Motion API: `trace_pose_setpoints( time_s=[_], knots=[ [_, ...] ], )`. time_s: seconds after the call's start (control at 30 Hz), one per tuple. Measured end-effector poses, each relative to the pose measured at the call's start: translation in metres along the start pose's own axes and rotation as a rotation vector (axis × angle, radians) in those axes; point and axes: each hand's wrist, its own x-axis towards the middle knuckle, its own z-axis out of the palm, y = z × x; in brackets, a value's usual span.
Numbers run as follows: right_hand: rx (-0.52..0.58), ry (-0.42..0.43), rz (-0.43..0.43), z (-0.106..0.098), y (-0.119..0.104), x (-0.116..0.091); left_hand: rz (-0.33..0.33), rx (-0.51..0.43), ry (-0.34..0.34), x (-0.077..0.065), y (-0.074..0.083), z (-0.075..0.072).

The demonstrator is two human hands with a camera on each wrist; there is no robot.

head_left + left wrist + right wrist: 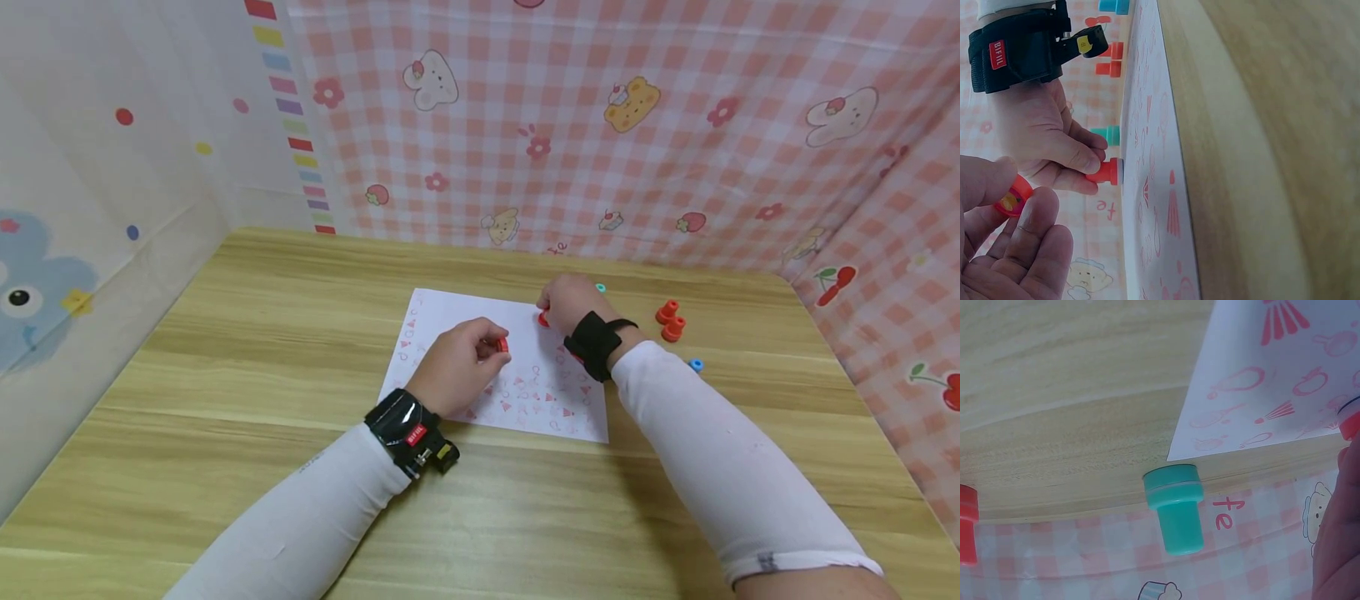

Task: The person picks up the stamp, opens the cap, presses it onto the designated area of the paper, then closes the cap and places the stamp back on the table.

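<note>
The left hand (pixel 456 367) pinches a small red round cap (pixel 1016 197) between thumb and fingers, over the middle of the paper. A yellow picture shows inside the cap's red rim in the left wrist view. At the sheet's far right part, the right hand (pixel 573 302) grips a red stamp (pixel 1106 172) by its handle. The stamp's pale face is right at the paper in the left wrist view. That white paper (pixel 487 310) carries many small red prints, among them shuttlecocks and rackets.
A teal stamp (pixel 1175 509) stands just off the sheet's far right corner. Two red stamps (pixel 672 330) stand farther right, with a blue stamp (pixel 696 365) nearer, partly hidden by the right sleeve. Patterned cloth (pixel 480 125) rises behind the wooden table (pixel 285 333).
</note>
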Motion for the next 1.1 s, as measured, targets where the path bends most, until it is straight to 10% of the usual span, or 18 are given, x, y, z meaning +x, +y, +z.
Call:
trace_pose_setpoints(
  time_s=[0.67, 1.1],
  knots=[
    [0.021, -0.028, -0.025, -0.004, 0.008, 0.002, -0.010, -0.031, 0.002, -0.001, -0.001, 0.002],
    [0.348, 0.203, 0.005, -0.035, 0.017, -0.035, -0.025, -0.027, 0.007, 0.000, -0.003, 0.002]
  ],
)
